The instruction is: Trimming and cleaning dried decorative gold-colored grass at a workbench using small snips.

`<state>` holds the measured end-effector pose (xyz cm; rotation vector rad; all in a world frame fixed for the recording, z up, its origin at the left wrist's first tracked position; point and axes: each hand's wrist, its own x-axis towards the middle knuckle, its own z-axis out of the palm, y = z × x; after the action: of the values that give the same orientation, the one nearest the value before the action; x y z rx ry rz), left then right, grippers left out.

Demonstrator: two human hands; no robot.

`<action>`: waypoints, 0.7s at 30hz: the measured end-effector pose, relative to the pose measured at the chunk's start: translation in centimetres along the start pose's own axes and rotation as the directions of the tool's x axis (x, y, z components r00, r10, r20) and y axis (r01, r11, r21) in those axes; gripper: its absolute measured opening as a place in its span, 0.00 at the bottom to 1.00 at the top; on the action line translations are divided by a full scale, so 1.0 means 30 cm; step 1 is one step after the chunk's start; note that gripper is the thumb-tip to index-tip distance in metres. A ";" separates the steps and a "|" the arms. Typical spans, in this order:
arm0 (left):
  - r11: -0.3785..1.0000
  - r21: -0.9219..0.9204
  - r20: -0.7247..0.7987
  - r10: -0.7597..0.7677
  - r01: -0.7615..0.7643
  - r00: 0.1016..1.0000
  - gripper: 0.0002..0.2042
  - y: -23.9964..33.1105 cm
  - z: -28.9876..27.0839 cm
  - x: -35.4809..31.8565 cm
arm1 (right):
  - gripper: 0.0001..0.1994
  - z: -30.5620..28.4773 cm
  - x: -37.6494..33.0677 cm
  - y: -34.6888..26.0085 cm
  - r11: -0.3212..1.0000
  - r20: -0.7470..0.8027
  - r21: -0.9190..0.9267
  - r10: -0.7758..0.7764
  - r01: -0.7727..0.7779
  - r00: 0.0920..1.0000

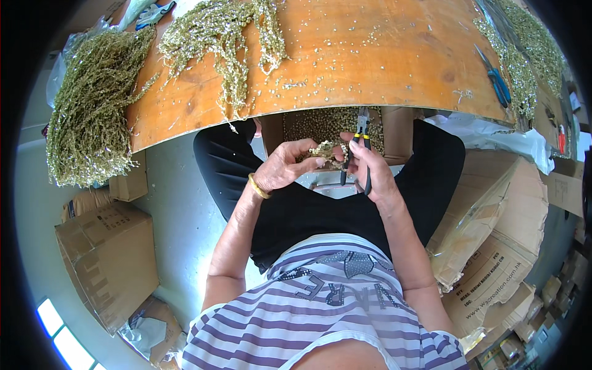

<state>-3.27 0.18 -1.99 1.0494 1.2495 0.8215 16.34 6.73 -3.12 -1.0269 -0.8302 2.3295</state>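
Between my two hands is a short bunched length of gold beaded garland (327, 150). My left hand (287, 165), with a yellow bangle at its wrist, pinches the left end of it. My right hand (373, 168) grips black-and-yellow handled pliers (362, 126), their jaws pointing away from me toward the table edge. Fingertips of that hand also touch the right end of the garland. Below the hands, a cardboard box (399, 132) stands between my knees, with many small gold beads (308, 125) in it.
On the wooden table (370, 68) lie loose gold bits and a garland pile (209, 43). A thick garland bundle (98, 105) hangs over its left edge. Blue-handled pliers (496, 80) lie at the right. Cardboard boxes (114, 259) stand left; torn cardboard (493, 246) is at the right.
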 end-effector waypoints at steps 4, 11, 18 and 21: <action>0.969 -0.246 0.112 0.020 0.008 0.994 0.06 -0.013 -0.053 0.012 | 0.22 -0.031 -0.015 -0.045 0.990 0.040 -0.116 0.086 -0.080 0.996; 0.949 -0.306 0.242 -0.003 0.079 0.970 0.10 -0.044 -0.075 0.069 | 0.21 -0.040 -0.025 -0.044 0.997 0.081 -0.047 0.056 -0.053 0.995; 0.536 -0.844 0.082 0.169 -0.021 0.982 0.13 -0.064 -0.039 0.095 | 0.16 -0.038 -0.025 0.004 0.903 0.246 0.423 -0.036 -0.074 0.969; 0.448 -0.886 -0.075 0.110 -0.117 0.991 0.13 -0.074 -0.027 0.094 | 0.13 -0.055 -0.011 0.023 0.921 0.083 0.379 -0.129 0.088 0.988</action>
<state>-3.75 2.19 -5.03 0.2280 0.5435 1.3803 17.69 6.60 -4.31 -0.6798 -0.4373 2.3399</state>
